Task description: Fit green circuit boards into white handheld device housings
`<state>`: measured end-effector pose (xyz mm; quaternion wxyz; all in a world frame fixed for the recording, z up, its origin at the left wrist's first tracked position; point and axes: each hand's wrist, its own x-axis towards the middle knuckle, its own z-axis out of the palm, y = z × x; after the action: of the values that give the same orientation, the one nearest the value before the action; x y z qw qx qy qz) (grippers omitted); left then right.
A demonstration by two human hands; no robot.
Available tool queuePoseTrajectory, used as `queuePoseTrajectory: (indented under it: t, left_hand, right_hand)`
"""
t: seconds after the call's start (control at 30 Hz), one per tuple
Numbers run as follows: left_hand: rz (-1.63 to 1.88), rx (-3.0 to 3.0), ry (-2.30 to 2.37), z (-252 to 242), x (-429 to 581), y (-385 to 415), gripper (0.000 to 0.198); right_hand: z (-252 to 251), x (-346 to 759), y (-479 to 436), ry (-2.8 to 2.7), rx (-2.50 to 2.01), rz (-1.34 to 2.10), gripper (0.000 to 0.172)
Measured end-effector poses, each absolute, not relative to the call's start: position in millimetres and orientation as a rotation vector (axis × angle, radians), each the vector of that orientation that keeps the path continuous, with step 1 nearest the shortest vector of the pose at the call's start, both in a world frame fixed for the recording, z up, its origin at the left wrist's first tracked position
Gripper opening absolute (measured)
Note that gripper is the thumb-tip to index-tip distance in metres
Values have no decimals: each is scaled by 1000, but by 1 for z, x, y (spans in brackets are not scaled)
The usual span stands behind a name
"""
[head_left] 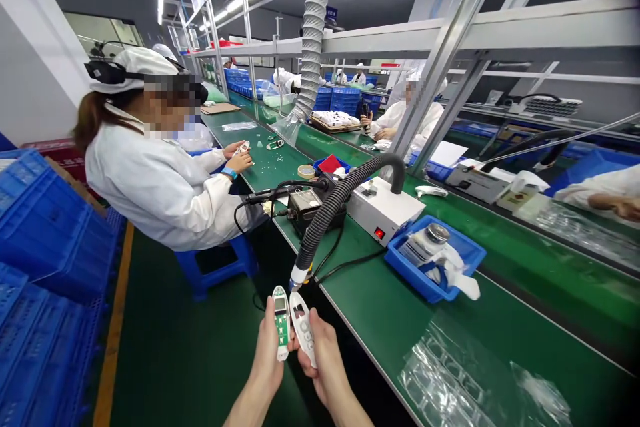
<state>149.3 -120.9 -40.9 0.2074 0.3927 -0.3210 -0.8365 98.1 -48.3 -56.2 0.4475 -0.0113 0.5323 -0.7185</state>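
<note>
Two hands [270, 360] [325, 363], one green circuit board [281, 321], one white casing [303, 327], one blue tray [425, 280].

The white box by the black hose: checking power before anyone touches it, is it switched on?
On: the red switch on the white box glows.

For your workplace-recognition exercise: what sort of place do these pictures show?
Most likely an electronics assembly line in a factory. A long green workbench runs past seated workers in white coats, a soldering fume hose hangs over it, and the left hand holds a green circuit board.
</note>
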Motion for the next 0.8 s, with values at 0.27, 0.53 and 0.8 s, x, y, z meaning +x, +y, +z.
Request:
queuePoseTrajectory:
  t: [0.27, 0.53, 0.8]
  left_hand:
    - [-2245, 1089, -875, -39, 162, -139, 52]
    - [-2272, 1126, -966, -46, 155, -122, 54]
    - [-2532, 1171, -1015, -48, 177, -65, 55]
  right_hand:
    - [-53, 102, -77, 1332, -144, -1764, 74]
    - [-54, 97, -24, 1326, -57, -1803, 68]
    - [-35, 117, 74, 873, 169, -2008, 56]
